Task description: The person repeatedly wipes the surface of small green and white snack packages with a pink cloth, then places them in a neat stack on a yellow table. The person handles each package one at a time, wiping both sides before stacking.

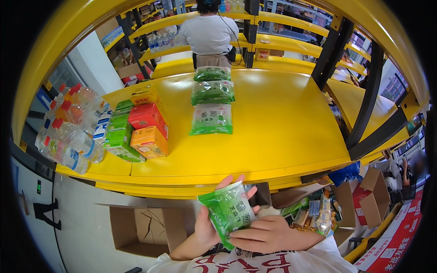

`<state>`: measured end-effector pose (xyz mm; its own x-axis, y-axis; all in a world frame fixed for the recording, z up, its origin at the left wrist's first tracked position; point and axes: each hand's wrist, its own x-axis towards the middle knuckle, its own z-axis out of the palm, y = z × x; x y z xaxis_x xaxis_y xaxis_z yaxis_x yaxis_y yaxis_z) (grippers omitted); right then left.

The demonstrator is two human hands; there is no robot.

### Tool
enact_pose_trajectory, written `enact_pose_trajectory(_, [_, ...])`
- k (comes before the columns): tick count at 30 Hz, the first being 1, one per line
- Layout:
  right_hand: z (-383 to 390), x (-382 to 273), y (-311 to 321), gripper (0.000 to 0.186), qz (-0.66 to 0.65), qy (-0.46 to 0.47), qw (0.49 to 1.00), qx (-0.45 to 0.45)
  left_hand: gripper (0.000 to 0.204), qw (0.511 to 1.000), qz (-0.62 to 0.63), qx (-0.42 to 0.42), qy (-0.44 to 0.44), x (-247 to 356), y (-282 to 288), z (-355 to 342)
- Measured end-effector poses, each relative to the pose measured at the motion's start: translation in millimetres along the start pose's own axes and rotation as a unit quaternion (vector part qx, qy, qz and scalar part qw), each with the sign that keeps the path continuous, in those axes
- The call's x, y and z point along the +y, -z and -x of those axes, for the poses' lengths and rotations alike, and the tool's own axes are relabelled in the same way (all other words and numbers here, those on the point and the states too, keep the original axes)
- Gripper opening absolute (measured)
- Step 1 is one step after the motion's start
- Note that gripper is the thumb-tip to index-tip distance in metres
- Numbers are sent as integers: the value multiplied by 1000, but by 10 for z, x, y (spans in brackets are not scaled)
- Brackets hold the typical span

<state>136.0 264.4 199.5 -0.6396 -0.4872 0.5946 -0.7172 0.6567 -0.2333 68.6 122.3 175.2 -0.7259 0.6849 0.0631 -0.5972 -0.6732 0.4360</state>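
Observation:
A green-and-white plastic packet [225, 207] is held low in front of me, before the yellow shelf. My left hand [207, 225] cradles it from the left and behind, with fingertips showing past its top and right edge. My right hand [261, 234] grips its lower right, fingers lying across the front. On the yellow shelf [282, 127] three similar green packets [211, 118] lie in a column at the middle. To their left stand juice and drink cartons [148, 141] in red, orange, green, yellow and white, beside several red-capped plastic bottles [73, 141].
An open cardboard box [129, 218] is on the floor at lower left. Packaged snacks [318, 214] and another box [373, 195] sit below the shelf at right. A co-worker [207, 36] has their back to me beyond the shelf. Black uprights [364, 109] frame the right side.

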Motion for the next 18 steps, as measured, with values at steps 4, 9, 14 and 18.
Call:
enact_pose_trajectory(4, [-145,57,170,39,-242,-141,959,-30,71,998,14,33,46,102,-11,-87])
enact_pose_trajectory(9, [-419,88,231,22,-139,-239,777,565,66,997,60,35,25,80,74,-124])
enact_pose_trajectory(14, [-402,99,-137,34,-54,-179,978,95,62,987,-27,159,-19,59,-89,-88])
enact_pose_trajectory(18, [-301,-48,-305,48,30,-123,992,2,62,996,62,52,-49,219,-23,-268])
